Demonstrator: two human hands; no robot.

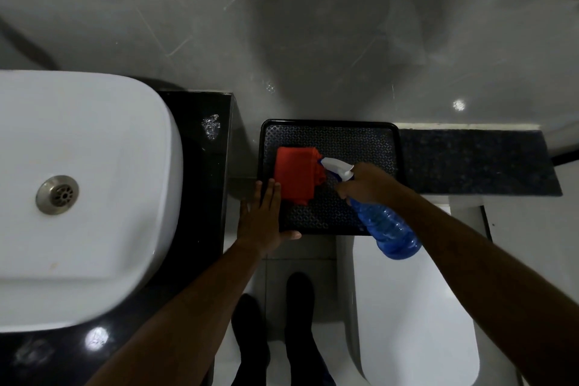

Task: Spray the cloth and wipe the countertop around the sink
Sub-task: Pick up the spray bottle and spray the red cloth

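A folded red cloth (296, 175) lies on a black patterned tray (360, 141) in the middle of the view. My right hand (368, 183) grips a blue spray bottle (387, 230) by its neck, and the white nozzle (336, 167) points at the cloth's right edge. My left hand (263, 218) rests flat on the tray's near left corner, fingers spread, thumb under the rim, just left of the cloth. To the left, a white sink basin (84, 194) with a metal drain (57, 194) sits on a glossy black countertop (200, 185).
A dark speckled ledge (476, 161) runs right of the tray. A white toilet (413, 313) stands below it on the right. My dark shoes (299, 323) are on the pale floor tiles. A grey marbled wall (313, 34) fills the back.
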